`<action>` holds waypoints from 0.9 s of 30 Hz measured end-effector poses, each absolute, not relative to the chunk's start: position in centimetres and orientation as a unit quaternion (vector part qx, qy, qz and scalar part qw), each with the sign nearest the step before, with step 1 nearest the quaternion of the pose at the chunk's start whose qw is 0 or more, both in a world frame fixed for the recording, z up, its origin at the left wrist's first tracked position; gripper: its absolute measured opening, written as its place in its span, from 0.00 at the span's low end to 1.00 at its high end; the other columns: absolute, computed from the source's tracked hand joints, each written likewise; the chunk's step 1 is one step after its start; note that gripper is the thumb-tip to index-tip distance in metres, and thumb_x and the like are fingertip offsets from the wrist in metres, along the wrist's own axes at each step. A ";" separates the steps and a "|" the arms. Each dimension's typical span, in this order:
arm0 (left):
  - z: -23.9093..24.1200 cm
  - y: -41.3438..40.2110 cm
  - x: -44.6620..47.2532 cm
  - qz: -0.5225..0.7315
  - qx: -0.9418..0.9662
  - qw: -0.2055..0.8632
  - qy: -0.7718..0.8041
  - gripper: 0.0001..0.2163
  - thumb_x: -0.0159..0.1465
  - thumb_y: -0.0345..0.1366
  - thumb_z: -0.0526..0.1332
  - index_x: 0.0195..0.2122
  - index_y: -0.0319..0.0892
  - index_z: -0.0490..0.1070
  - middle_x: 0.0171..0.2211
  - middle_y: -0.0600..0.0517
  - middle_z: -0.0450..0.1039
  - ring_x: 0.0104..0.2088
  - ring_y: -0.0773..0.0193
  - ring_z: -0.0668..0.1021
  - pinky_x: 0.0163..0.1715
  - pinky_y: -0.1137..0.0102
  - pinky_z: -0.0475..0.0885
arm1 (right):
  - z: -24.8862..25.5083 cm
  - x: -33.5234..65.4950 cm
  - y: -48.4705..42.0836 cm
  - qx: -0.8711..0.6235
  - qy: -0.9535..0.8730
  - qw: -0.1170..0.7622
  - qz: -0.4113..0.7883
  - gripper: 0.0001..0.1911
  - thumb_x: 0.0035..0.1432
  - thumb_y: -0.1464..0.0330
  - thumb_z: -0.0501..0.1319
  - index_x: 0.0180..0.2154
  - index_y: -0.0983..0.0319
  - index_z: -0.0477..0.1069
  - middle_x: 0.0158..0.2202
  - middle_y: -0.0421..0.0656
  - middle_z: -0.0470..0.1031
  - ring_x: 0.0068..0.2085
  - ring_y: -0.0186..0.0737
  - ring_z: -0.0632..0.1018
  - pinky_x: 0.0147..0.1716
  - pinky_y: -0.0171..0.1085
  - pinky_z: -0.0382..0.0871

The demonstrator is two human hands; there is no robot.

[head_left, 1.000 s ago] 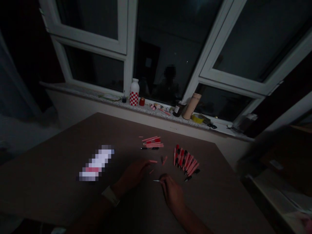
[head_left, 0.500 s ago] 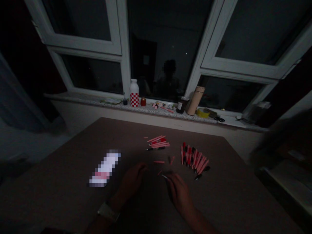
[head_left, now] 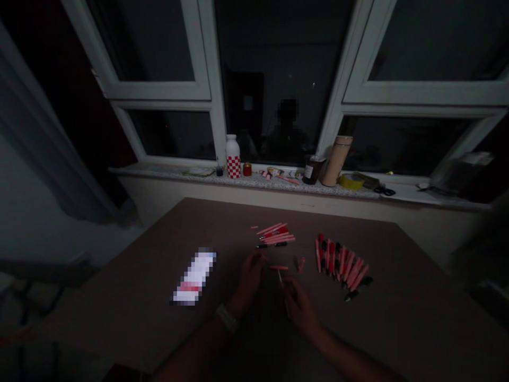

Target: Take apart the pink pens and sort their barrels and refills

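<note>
My left hand (head_left: pixel 251 275) is above the table, its fingers closed near the left end of a short pink pen barrel (head_left: pixel 279 267). Dimness hides what it pinches, though a faint pinkish bit shows at the fingertips. In my right hand (head_left: pixel 301 307) is a thin pale rod (head_left: pixel 280 276), like a pen refill, its tip pointing up near the pink barrel. A small pink clip-like part (head_left: pixel 301 263) rests just right of that barrel. Beyond my hands lies a group of pink and red pens (head_left: pixel 276 233), with a black pen (head_left: pixel 271 245) at its near side.
A fanned row of pink, red and black pens (head_left: pixel 342 265) lies on the right of the table (head_left: pixel 159 254). A lit phone (head_left: pixel 194 278) is on the left. The windowsill holds a checkered bottle (head_left: pixel 233 159), a tan flask (head_left: pixel 337 162) and yellow tape (head_left: pixel 352 182).
The view has shifted, moving the scene rightward. My hands have come closer together and nearer the pink barrel. The small pink piece by my right hand no longer shows on the table.
</note>
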State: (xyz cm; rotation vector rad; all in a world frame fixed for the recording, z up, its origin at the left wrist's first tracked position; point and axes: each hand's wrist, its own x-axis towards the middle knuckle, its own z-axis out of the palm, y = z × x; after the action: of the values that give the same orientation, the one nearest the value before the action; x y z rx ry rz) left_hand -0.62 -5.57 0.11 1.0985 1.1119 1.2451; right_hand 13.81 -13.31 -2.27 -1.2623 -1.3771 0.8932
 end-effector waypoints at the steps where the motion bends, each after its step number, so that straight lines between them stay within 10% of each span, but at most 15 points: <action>1: -0.1 -5.7 -0.5 0.527 0.444 0.552 0.470 0.19 0.57 0.50 0.65 0.40 0.39 0.71 0.32 0.52 0.72 0.25 0.69 0.70 0.25 0.75 0.64 | -2.3 13.6 -13.3 -0.523 -0.563 0.515 0.380 0.22 0.64 0.49 0.53 0.39 0.62 0.70 0.27 0.40 0.72 0.28 0.37 0.73 0.27 0.33 0.66; 15: -0.3 -6.4 3.2 0.549 0.374 0.588 0.461 0.16 0.58 0.48 0.66 0.36 0.41 0.68 0.21 0.59 0.64 0.20 0.72 0.66 0.20 0.77 0.60 | -1.7 14.4 -13.4 -0.506 -0.535 0.513 0.442 0.17 0.65 0.56 0.56 0.48 0.60 0.68 0.37 0.45 0.76 0.37 0.41 0.78 0.35 0.38 0.73; 27: -0.4 -7.5 2.7 0.508 0.397 0.642 0.415 0.11 0.63 0.42 0.65 0.40 0.42 0.67 0.28 0.56 0.70 0.22 0.74 0.65 0.23 0.77 0.63 | -0.6 15.4 -13.9 -0.500 -0.461 0.442 0.585 0.18 0.66 0.56 0.56 0.51 0.59 0.62 0.22 0.33 0.69 0.16 0.29 0.68 0.13 0.26 0.62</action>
State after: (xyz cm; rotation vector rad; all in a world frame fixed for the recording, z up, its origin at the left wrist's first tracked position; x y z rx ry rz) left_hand 2.70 -7.47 -0.40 0.9038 0.9464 1.1590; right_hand 15.42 -13.85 -0.64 -1.2404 -1.1442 1.4528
